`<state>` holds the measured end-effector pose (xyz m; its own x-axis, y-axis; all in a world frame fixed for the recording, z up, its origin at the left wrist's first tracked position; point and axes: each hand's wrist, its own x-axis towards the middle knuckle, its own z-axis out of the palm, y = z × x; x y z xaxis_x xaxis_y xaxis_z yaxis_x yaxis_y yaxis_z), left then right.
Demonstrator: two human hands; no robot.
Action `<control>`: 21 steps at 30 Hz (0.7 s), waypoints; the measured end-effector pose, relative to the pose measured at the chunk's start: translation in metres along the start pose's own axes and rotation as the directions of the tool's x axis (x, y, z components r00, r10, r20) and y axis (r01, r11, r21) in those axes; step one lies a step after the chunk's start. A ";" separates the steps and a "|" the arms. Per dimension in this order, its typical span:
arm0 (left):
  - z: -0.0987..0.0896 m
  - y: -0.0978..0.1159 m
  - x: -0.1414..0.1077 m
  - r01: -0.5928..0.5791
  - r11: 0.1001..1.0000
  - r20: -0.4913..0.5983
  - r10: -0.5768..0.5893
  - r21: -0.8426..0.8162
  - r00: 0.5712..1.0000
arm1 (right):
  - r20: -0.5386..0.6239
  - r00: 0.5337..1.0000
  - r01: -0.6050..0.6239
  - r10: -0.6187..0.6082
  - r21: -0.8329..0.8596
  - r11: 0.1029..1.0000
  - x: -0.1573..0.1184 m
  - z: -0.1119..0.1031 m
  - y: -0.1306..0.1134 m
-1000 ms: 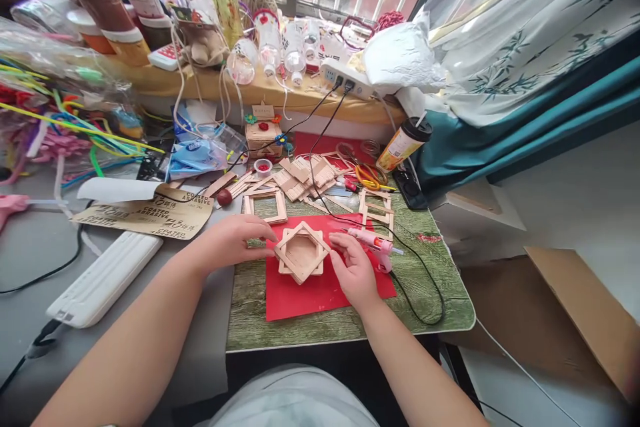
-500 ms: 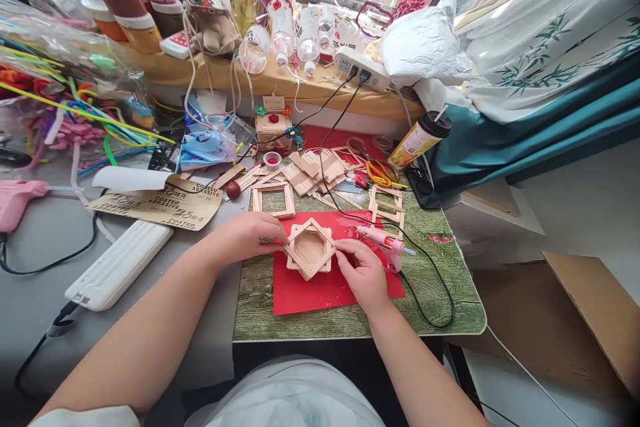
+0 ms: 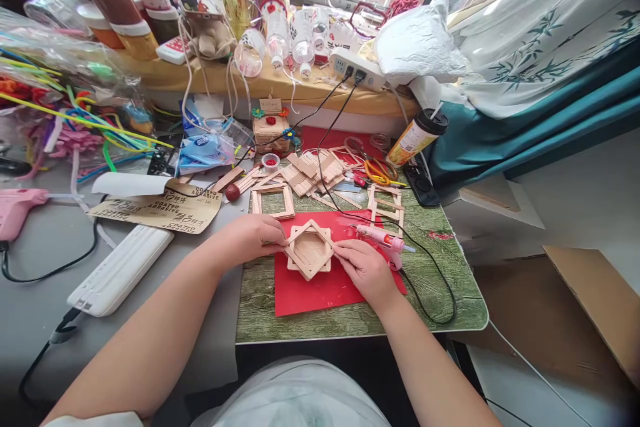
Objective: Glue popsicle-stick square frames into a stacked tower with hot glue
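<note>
A pink glue gun (image 3: 380,237) lies just beyond the right hand (image 3: 367,270), its black cable (image 3: 454,300) looping over the table (image 3: 270,330). A square stick frame (image 3: 289,201) lies beyond the left hand (image 3: 255,239); a ladder-like frame (image 3: 387,205), loose sticks (image 3: 313,173) and orange scissors (image 3: 380,172) crowd the far side. The star-shaped stick box (image 3: 309,252) rests on red paper (image 3: 310,299), between the hands, the fingers of each pinched on an opposite corner. A second ago the right fingers were spread wider; now they are drawn together.
</note>
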<state>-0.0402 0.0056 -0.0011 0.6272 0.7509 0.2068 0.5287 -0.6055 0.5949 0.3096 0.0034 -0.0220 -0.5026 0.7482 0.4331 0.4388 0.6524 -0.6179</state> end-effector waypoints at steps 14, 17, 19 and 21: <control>0.002 0.000 0.000 0.007 1.000 -0.014 -0.007 0.012 1.000 | -0.013 0.997 -0.077 0.080 0.148 0.986 0.000 -0.002 0.012; 0.002 0.001 0.000 0.015 1.000 -0.013 -0.015 0.007 1.000 | -0.023 0.995 -0.090 0.095 0.169 0.982 0.000 -0.001 0.013; 0.002 0.001 0.000 0.022 1.000 -0.008 -0.021 0.010 1.000 | -0.020 0.995 -0.093 0.097 0.173 0.980 0.000 -0.001 0.014; 0.002 0.001 0.001 0.021 1.000 -0.006 -0.021 0.011 1.000 | -0.015 0.995 -0.096 0.100 0.177 0.980 -0.001 -0.001 0.014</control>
<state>-0.0380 0.0049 -0.0020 0.6126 0.7648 0.1992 0.5481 -0.5927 0.5901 0.3167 0.0122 -0.0308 -0.4453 0.8112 0.3791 0.3460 0.5463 -0.7628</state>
